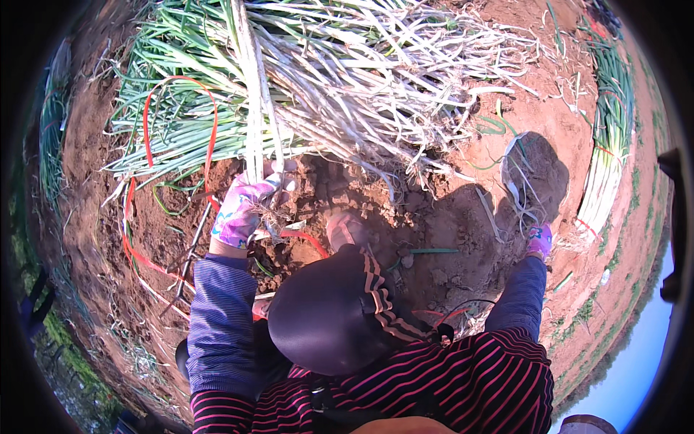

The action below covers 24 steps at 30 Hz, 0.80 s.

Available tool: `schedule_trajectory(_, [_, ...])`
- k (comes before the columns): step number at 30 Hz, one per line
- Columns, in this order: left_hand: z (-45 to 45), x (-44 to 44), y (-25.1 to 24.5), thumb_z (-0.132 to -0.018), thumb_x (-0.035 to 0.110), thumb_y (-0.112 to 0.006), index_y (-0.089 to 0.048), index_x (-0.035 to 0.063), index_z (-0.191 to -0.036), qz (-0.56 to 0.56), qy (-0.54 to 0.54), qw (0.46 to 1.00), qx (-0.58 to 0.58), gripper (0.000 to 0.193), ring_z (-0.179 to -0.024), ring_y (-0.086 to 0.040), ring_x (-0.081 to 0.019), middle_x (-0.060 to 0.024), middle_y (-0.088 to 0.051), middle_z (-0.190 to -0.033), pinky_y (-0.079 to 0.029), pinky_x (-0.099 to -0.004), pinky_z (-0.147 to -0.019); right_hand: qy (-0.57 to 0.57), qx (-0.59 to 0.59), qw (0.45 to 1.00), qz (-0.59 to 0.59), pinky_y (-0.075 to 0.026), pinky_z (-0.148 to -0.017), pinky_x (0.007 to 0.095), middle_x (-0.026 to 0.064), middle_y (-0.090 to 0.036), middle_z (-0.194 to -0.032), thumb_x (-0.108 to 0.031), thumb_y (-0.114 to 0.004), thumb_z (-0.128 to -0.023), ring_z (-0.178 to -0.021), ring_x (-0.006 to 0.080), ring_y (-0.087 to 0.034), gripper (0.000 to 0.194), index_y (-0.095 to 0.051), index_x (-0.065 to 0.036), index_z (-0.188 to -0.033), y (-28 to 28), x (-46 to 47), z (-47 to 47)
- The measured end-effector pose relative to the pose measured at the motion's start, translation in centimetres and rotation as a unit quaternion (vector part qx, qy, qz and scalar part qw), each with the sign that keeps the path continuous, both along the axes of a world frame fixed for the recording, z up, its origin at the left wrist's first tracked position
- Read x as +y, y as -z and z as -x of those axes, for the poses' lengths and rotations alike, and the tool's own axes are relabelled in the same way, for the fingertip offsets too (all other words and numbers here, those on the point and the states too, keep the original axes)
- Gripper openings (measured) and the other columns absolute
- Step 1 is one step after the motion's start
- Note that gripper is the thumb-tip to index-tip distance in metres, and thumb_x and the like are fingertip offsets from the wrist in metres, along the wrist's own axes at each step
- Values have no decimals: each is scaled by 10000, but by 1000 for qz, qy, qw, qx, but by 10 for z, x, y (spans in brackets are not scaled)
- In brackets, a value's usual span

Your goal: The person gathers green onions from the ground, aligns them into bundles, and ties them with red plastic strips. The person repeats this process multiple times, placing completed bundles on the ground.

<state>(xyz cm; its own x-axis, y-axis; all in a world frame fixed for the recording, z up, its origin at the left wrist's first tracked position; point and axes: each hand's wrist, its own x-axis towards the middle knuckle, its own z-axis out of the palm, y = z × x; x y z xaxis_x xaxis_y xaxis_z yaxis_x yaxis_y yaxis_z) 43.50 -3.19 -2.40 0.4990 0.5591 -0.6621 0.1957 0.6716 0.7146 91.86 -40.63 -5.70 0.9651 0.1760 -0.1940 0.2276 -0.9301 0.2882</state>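
Note:
My left hand (244, 209), in a pink flowered glove, grips the root end of a few green onions (254, 108); their white stalks point up and away across a large pile of green onions (347, 81). Stringy roots (274, 216) hang beside the fingers. Far to the right, my right hand (539, 238), in a matching glove, is low over the soil, its fingers at a loose tuft of pale peeled onion leaves (515, 187). Whether it grips them is unclear. A red plastic strap (216, 125) loops beside my left hand.
A bundle of green onions (607, 146) tied with red bands lies at the right; another bundle (51, 130) lies at the far left. My knee (325, 309) and shoe (347, 230) are between my arms. A thin dark rod (191, 252) stands near my left sleeve.

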Motion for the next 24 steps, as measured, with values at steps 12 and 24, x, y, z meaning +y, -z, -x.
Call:
schedule_trajectory(12, [-4,-13,-15,-733,71,-582,-580,-17,-1071,43,-48,990,-123,349,-721,-616,-199,-109,-646,-865,-496,-283,-639,-416,171,831,-329,-454,-877,408,197,-606,-1066,-229,-557,-826,-1012,352,-570,329,-574,-61,-1109,112,323,33])
schedule_trajectory(24, [9,-25,-3,-886,225,-564,-574,-56,-995,21,-115,992,-51,301,-520,-499,-106,-5,-484,-550,-516,-268,-697,-432,250,860,-109,-454,-869,408,175,-614,-1070,-276,-556,-811,-1007,330,-571,368,-580,-90,-1128,78,373,33])
